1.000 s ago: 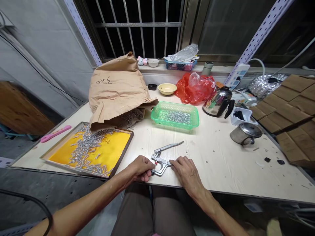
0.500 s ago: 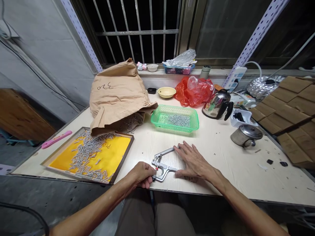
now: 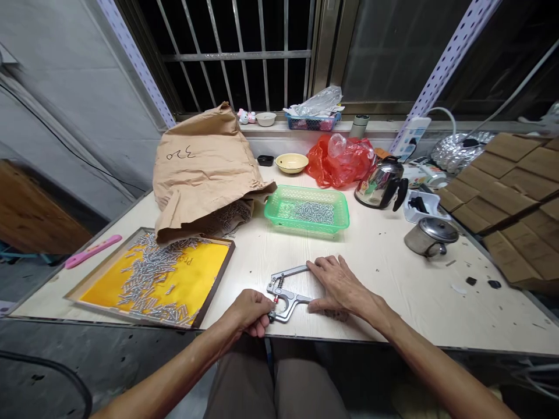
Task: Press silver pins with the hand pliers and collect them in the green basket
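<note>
**Bench entry: hand press pliers, both hands on**

1. Hand press pliers (image 3: 286, 294): bare grey metal, C-shaped head with a red dot at the jaw. They lie flat at the near edge of the pale wood-grain table (image 3: 393, 291).
2. Left hand (image 3: 251, 311): I log the fingers curled together, tips pinched at the jaw end.
3. Right hand (image 3: 340, 285): fingers spread and laid flat across the two handles.
4. Tray (image 3: 217, 283): dark rim, yellow liner, heaped with small metal pins. Its red print is partly covered and unreadable.
5. Brown paper sack (image 3: 205, 163): creased and slumped over the tray's far edge, with handwritten marks I cannot read.
6. Green plastic basket (image 3: 305, 228): lattice walls, more pins inside.
7. Steel kettle (image 3: 379, 183): polished, black handle.
</note>
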The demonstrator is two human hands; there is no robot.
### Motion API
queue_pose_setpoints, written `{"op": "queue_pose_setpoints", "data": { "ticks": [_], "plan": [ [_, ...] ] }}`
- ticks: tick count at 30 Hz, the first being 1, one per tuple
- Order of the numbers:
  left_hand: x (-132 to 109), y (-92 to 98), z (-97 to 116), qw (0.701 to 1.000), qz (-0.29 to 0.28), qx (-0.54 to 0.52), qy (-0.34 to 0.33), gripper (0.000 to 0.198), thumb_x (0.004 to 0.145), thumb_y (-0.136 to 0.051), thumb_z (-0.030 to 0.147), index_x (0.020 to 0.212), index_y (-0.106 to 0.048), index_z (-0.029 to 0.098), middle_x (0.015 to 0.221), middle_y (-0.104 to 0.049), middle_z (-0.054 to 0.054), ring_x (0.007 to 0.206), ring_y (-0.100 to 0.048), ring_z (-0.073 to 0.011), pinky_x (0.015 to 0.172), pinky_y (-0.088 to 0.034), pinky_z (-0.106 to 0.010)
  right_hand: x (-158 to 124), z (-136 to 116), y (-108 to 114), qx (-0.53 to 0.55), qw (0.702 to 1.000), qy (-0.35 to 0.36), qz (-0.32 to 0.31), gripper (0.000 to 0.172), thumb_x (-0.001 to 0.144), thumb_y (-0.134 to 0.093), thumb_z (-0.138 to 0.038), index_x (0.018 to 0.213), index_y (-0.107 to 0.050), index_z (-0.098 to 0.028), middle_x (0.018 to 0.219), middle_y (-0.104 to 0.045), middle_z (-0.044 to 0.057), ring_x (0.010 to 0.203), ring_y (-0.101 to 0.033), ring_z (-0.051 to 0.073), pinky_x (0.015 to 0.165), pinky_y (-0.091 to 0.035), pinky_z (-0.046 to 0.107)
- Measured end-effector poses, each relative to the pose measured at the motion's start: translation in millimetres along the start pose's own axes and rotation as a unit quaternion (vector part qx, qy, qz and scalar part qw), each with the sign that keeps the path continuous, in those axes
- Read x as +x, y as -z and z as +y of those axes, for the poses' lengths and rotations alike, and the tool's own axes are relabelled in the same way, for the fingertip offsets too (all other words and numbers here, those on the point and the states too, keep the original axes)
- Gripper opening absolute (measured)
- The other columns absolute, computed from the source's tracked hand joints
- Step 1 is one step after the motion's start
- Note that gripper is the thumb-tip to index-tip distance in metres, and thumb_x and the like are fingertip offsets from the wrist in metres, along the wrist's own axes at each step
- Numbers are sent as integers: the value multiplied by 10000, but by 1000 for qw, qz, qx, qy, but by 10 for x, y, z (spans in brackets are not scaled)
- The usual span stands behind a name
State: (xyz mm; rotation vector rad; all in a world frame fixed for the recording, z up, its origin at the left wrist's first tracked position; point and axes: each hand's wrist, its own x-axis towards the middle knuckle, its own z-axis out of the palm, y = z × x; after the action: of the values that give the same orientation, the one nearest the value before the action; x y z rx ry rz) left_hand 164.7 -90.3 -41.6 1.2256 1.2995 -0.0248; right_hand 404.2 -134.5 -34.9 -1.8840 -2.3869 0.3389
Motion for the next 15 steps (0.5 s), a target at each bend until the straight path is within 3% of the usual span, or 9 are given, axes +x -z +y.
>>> {"op": "queue_pose_setpoints", "data": {
  "ticks": [11,15],
  "plan": [
    [-54,-64,-41,999,21,-27,-25,530,578,-599,670,715,-505,166,469,-554,36,351,-517,-101,348,-321,-188,-22,-69,-27,-33,999,1,16,686,616,-702,-589,1154,-544,-195,1016,-561,82,940,-464,255,942,-273,486],
    [-86,-57,-86,998,43,-12,-34,450,683,-547,612,759,-517,170,499,-557,32,378,-523,-113,385,-355,-210,-68,-127,-29,-38,999,-4,21,460,682,-693,-509,998,-585,-191,963,-563,69,898,-476,228,859,-337,398]
  ]
}}
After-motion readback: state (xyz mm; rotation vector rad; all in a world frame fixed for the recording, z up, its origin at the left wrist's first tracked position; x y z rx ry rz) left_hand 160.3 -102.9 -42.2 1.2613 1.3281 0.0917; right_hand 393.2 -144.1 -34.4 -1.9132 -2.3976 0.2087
